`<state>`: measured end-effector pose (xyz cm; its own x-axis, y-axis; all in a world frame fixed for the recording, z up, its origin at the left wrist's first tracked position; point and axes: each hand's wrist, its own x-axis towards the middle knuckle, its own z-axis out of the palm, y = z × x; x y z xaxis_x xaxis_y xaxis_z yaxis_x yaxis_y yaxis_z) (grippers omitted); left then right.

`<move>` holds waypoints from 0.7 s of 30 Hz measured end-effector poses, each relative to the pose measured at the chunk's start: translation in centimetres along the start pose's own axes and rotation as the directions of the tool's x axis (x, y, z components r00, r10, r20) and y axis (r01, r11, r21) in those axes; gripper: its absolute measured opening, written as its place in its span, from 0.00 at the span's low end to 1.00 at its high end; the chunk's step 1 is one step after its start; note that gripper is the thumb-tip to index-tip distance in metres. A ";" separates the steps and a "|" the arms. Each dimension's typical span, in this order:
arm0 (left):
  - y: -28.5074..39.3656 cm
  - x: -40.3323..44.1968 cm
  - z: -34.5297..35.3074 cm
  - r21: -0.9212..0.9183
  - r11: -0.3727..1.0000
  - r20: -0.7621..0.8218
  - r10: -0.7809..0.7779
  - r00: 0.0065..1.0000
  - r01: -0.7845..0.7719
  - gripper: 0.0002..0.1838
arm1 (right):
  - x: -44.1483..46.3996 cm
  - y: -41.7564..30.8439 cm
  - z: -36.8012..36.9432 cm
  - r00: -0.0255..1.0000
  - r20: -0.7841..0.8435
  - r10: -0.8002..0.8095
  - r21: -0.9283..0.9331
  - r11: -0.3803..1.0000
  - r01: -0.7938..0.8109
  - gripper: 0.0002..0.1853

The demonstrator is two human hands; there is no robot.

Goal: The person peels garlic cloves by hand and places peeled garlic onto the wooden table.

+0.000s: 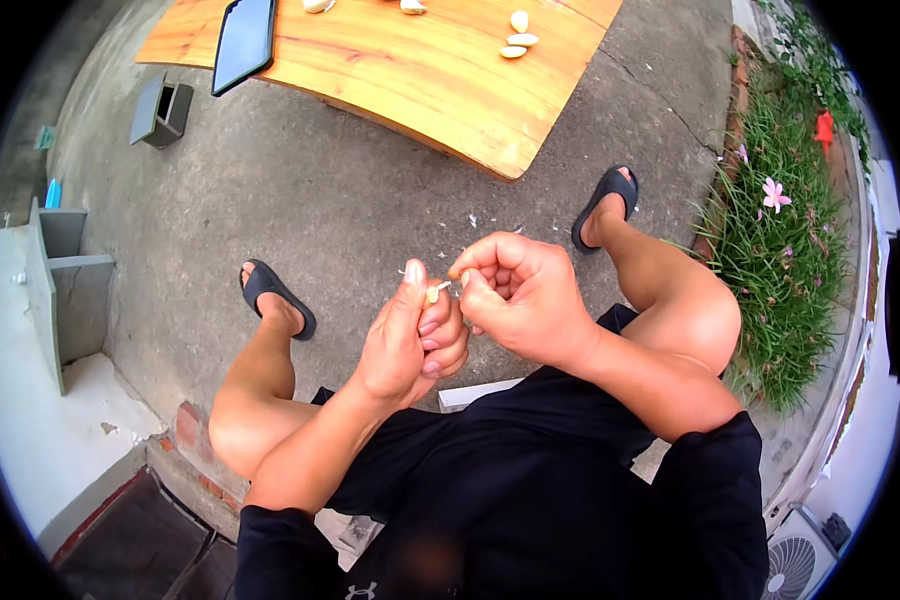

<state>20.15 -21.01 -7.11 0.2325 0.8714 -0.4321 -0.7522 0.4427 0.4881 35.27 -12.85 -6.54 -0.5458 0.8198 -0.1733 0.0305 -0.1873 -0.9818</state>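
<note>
My left hand is closed, its thumb and fingers gripping a small pale garlic clove. Just to its right, my right hand pinches a thin whitish strip of skin at the clove's upper side. The fingertips of both hands are close together, above the concrete ground between my knees. Beyond them, three peeled cloves lie on the wooden table, with unpeeled garlic pieces near its far edge.
A dark phone or tablet lies at the table's left edge. A grey box stands on the ground at the left. Scraps of skin dot the concrete near my sandalled feet. Grass with a pink flower borders the right side.
</note>
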 end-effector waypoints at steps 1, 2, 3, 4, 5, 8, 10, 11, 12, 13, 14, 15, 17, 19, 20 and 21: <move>0.0 0.0 -0.1 -0.011 1.000 -0.005 0.001 1.000 -0.001 0.31 | 0.3 0.0 -0.3 1.000 -0.008 0.026 -0.006 1.000 -0.026 0.04; 0.0 -0.1 -0.1 -0.022 1.000 -0.008 0.002 1.000 -0.002 0.30 | 0.4 -0.6 -0.8 0.994 0.051 0.099 -0.028 0.995 -0.098 0.05; 0.0 -0.1 -0.2 -0.033 0.999 -0.012 0.002 1.000 -0.002 0.30 | 0.4 -0.6 -0.9 0.993 0.081 0.084 -0.006 0.996 -0.083 0.05; 0.1 0.0 -0.3 -0.001 1.000 0.001 0.002 1.000 -0.002 0.30 | 0.4 -0.7 -0.9 0.992 0.110 0.067 0.016 0.997 -0.069 0.05; 0.1 0.0 -0.4 0.032 0.999 0.014 0.002 1.000 -0.002 0.29 | 0.4 -0.7 -0.9 0.989 0.138 0.050 0.039 0.998 -0.056 0.06; -0.2 0.0 -1.0 0.060 0.998 0.046 -0.016 0.999 0.013 0.29 | 0.3 -1.2 -0.7 0.980 0.199 0.021 0.153 0.987 -0.052 0.05; -0.2 0.0 -1.1 0.047 0.999 0.062 -0.019 0.998 0.016 0.28 | 0.4 -1.1 -1.0 0.979 0.200 -0.042 0.039 0.999 0.035 0.06; -0.2 0.0 -1.1 0.036 0.999 0.068 -0.014 0.998 0.011 0.27 | 0.4 -1.1 -1.2 0.977 0.202 -0.073 -0.019 0.997 0.078 0.07; -0.2 0.0 -1.0 0.025 1.000 0.075 -0.009 0.997 0.007 0.26 | 0.4 -1.1 -1.3 0.969 0.201 -0.142 -0.118 0.979 0.168 0.06; -0.3 0.0 -1.0 0.022 1.000 0.042 -0.001 0.999 0.000 0.25 | 0.5 -1.2 -1.4 0.956 0.207 -0.209 -0.217 0.943 0.253 0.06; -0.5 0.1 -1.1 0.019 1.000 0.010 0.007 1.000 -0.007 0.24 | 0.5 -1.2 -1.5 0.936 0.219 -0.274 -0.311 0.890 0.334 0.06; -0.6 0.2 -1.1 0.016 1.000 -0.023 0.014 1.000 -0.014 0.22 | 0.5 -1.2 -1.5 0.925 0.213 -0.314 -0.344 0.862 0.372 0.05; -0.6 0.4 -1.3 0.018 0.999 -0.066 0.039 0.997 -0.038 0.19 | 0.5 -0.9 -1.3 0.896 0.206 -0.393 -0.407 0.798 0.443 0.05; -0.5 0.5 -1.4 0.004 0.999 -0.087 0.052 0.995 -0.052 0.18 | 0.5 -0.9 -1.2 0.876 0.208 -0.436 -0.426 0.765 0.482 0.06; -0.5 0.5 -1.5 -0.011 0.999 -0.086 0.052 0.995 -0.053 0.17 | 0.5 -0.8 -1.2 0.865 0.209 -0.457 -0.436 0.748 0.501 0.06; -0.4 0.5 -1.5 -0.026 0.998 -0.085 0.052 0.995 -0.055 0.16 | 0.6 -0.7 -1.3 0.850 0.225 -0.476 -0.439 0.729 0.525 0.07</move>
<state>19.63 -21.07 -8.67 0.1394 0.8722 -0.4688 -0.7798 0.3885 0.4909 36.00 -11.53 -6.03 -0.6670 0.6641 0.3377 0.1034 0.5314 -0.8408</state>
